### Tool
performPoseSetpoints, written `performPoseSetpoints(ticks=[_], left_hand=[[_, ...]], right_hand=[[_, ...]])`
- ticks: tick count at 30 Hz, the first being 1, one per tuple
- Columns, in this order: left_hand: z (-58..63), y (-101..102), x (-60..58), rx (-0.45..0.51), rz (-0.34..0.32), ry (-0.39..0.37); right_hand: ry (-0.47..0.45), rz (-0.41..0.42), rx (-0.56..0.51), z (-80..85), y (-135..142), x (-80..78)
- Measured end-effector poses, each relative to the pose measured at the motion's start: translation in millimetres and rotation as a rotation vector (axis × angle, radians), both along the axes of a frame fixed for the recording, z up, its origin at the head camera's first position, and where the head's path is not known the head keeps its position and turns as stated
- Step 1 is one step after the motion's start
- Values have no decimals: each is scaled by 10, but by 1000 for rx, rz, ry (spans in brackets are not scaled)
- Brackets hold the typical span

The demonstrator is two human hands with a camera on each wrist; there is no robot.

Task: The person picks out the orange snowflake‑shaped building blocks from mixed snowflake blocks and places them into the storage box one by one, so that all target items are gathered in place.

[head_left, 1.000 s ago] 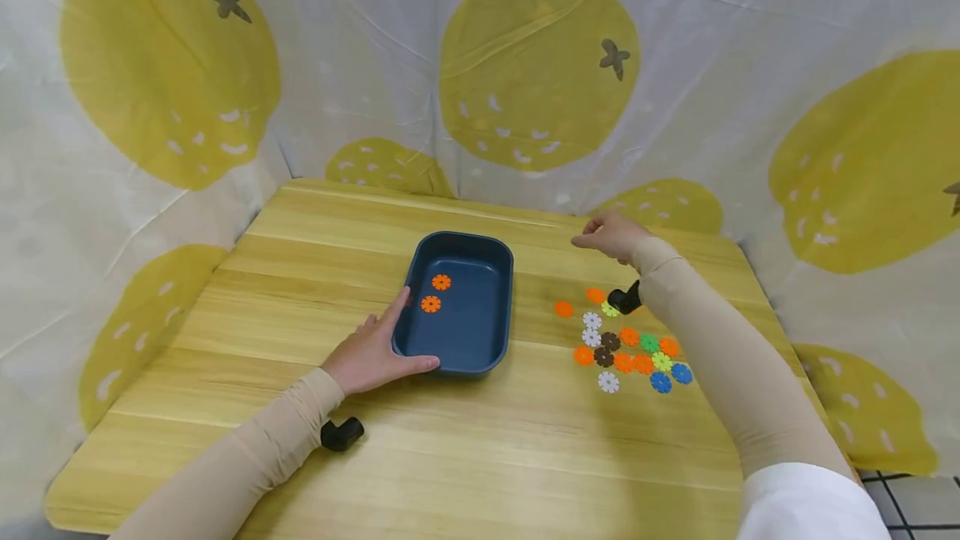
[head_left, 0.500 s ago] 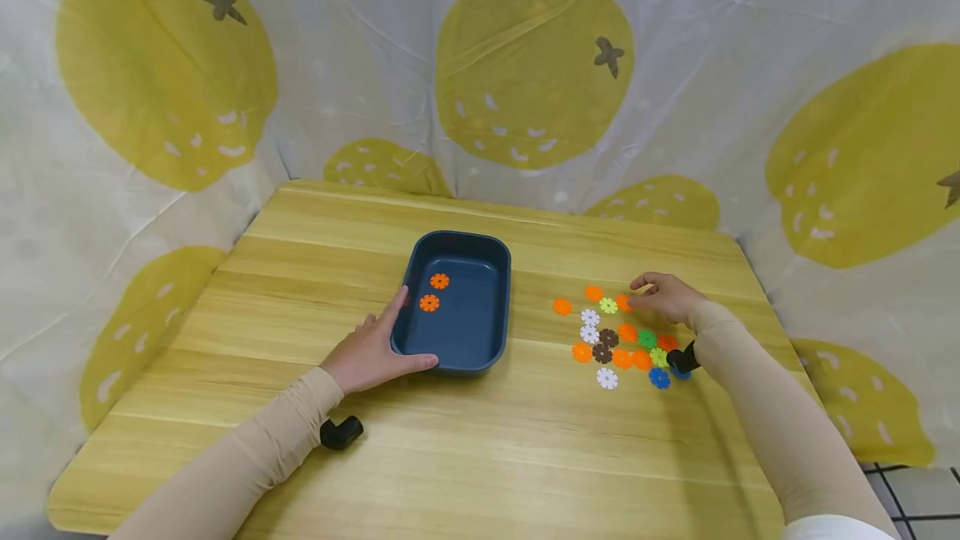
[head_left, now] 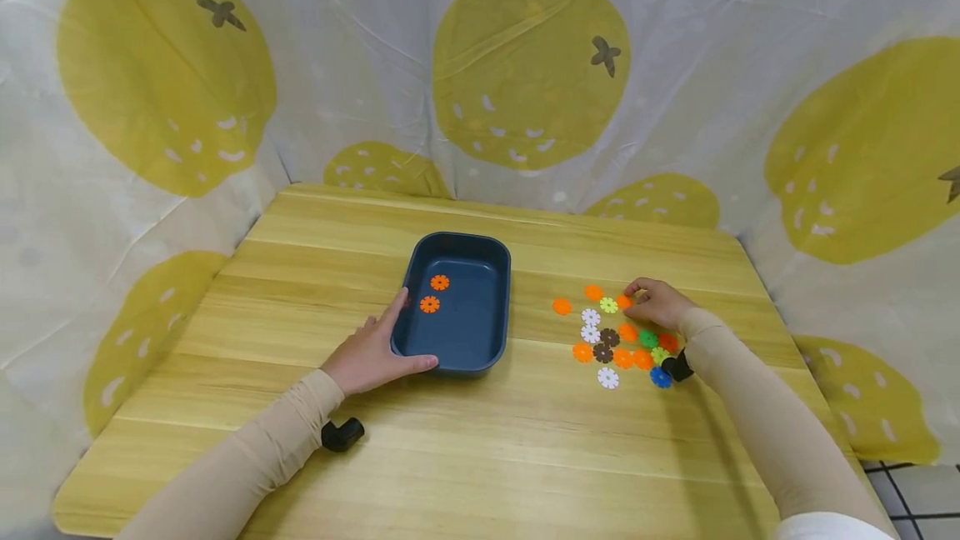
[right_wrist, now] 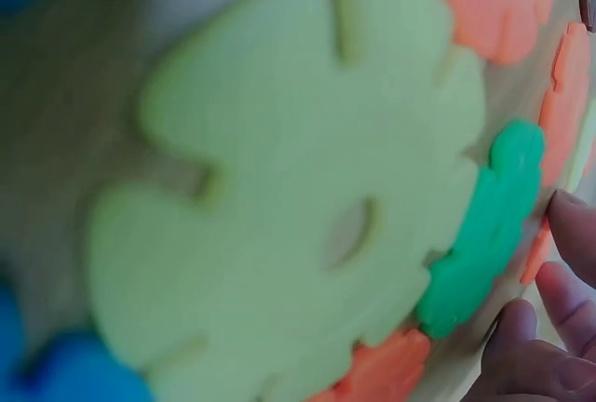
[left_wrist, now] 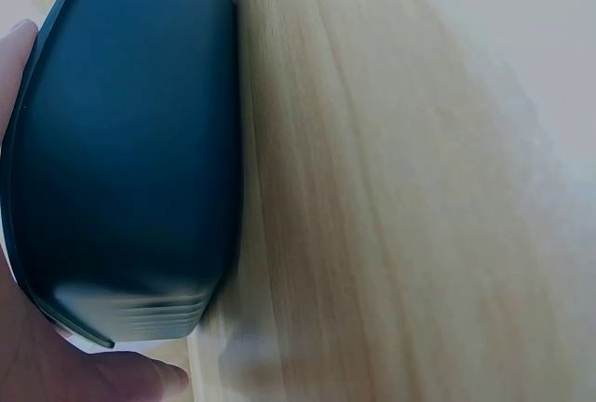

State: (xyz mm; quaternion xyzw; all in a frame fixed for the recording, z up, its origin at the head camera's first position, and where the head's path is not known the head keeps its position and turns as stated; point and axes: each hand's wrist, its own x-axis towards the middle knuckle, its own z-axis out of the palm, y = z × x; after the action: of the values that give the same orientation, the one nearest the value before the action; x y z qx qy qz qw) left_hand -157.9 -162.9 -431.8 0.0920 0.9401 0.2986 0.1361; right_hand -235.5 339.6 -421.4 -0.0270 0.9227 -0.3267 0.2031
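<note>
My left hand (head_left: 369, 357) lies at the near left corner of a dark blue tray (head_left: 474, 327), thumb straight along the near rim and fingers spread along the left side. Two orange snowflake discs (head_left: 439, 282) lie inside it. On the right, my right hand (head_left: 662, 304) pinches an orange snowflake disc (head_left: 623, 302) at the back of a group of notched plastic discs. In the right wrist view, thumb and fingers meet at the edge of that disc, beyond a green disc (right_wrist: 484, 244). A large yellow-green disc (right_wrist: 279, 160) fills the middle there.
Around the right hand lie white discs (head_left: 608, 378), brown discs (head_left: 603, 353), a blue disc (head_left: 661, 377) and several more orange ones, flat on the wooden table (head_left: 480, 457). A lemon-print curtain (head_left: 360, 48) closes off the back and sides.
My right hand has come down and toward me from beyond the discs, then slightly left, onto an orange disc. The left hand and tray have stayed in place.
</note>
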Motion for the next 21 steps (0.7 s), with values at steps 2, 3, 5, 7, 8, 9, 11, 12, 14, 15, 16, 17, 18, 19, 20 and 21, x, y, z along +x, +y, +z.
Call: performPoseSetpoints(ticks=[2, 3, 5, 7, 8, 9, 11, 12, 14, 15, 16, 17, 18, 19, 20, 21], left_hand=[[-3, -1, 0, 3, 2, 1], [-3, -1, 1, 3, 2, 2], [-5, -2, 2, 5, 3, 3], [-5, -2, 3, 6, 2, 3], [-6, -3, 4, 6, 2, 2], [-5, -3, 5, 8, 2, 1], [-6, -2, 5, 9, 1, 1], [-5, -2, 5, 9, 0, 2], [-4, -1, 4, 9, -1, 2], [-4, -1, 3, 8, -1, 3], [-4, -2, 2, 7, -2, 4], [-4, -2, 2, 7, -2, 4], [-3, -3, 2, 7, -2, 4], [-4, -3, 3, 7, -2, 5], [-6, -4, 3, 8, -2, 4], [-7, -4, 5, 9, -2, 4]], right_hand=[[-3, -8, 17, 2, -8, -8], [-4, -13, 26, 5, -13, -11], [1, -9, 41, 14, -16, -15], [11, -12, 54, 20, -26, -19], [17, -12, 55, 24, -29, -18], [21, -12, 53, 30, -30, -18], [25, -14, 43, 44, -29, -13], [23, -20, 36, 50, -30, -13], [6, -30, 12, 78, -32, -13], [7, -24, 8, 105, -36, -18], [11, -17, 8, 135, -43, -28], [11, -16, 5, 173, -56, -43], [16, -17, 1, 221, -79, -66], [24, -15, 1, 278, -109, -90], [35, -10, 1, 345, -147, -118], [53, 0, 3, 418, -197, -152]])
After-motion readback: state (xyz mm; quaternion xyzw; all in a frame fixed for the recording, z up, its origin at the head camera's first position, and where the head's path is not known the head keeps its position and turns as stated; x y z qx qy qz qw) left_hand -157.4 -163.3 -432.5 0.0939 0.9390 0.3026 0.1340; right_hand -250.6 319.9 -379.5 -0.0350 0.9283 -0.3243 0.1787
